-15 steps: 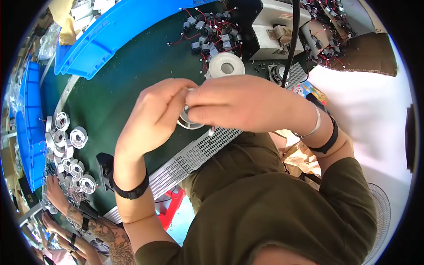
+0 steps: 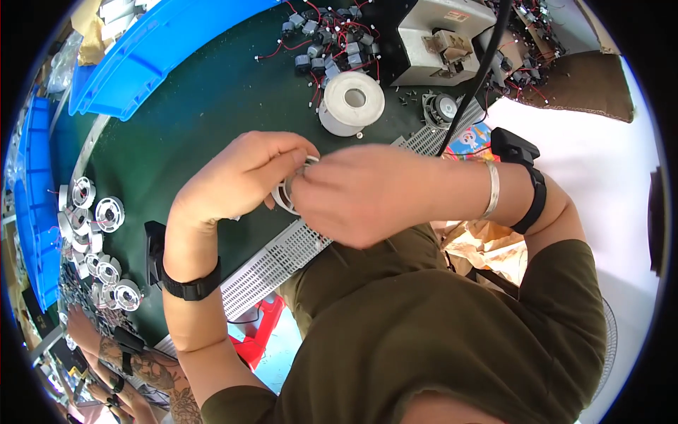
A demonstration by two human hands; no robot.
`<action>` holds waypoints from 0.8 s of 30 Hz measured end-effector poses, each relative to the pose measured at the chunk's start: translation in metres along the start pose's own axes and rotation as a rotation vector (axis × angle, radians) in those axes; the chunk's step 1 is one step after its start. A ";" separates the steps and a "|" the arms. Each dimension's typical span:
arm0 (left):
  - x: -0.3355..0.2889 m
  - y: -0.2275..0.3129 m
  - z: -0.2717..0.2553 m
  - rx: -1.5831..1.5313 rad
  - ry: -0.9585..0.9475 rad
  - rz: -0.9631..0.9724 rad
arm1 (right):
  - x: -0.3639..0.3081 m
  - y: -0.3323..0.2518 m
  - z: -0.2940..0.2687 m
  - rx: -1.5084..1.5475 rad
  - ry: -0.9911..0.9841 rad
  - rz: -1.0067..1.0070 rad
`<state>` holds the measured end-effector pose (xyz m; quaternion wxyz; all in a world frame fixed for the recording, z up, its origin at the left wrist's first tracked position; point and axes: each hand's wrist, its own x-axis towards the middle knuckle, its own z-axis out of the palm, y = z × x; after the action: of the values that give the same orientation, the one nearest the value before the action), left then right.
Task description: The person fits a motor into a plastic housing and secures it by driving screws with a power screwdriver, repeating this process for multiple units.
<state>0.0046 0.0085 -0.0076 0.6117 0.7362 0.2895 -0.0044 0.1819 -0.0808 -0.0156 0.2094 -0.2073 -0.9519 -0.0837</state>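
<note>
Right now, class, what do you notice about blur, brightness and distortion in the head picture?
Head view: the right hand looks softly blurred; same view, the white surface at right is very bright; also there, the blue tray at upper left bends, and the corners fall to black.

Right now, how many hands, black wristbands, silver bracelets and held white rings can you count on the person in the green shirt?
Left hand plus right hand: 2
Black wristbands: 2
Silver bracelet: 1
Held white ring: 1
Total: 6

No readable text or numbers
</note>
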 end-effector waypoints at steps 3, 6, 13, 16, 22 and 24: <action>-0.001 0.001 0.005 -0.079 0.028 0.039 | 0.002 0.005 -0.008 0.177 -0.107 0.156; 0.000 -0.004 0.004 -0.097 -0.023 0.027 | -0.002 0.015 -0.004 0.291 -0.062 0.092; -0.004 -0.006 0.010 -0.319 0.170 0.114 | -0.006 0.018 -0.015 0.517 0.184 0.393; -0.003 -0.003 0.009 -0.376 0.084 0.128 | -0.014 0.012 -0.008 0.623 0.208 0.539; -0.005 -0.007 0.039 -0.886 0.177 0.482 | -0.014 0.010 0.001 0.513 0.491 0.702; -0.006 -0.001 0.046 -0.690 0.431 0.486 | -0.011 0.007 0.004 0.408 0.465 0.679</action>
<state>0.0152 -0.0356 -0.0178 0.7299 0.5205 0.2135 0.3882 0.1930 -0.0772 -0.0240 0.4694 -0.4380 -0.7548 0.1346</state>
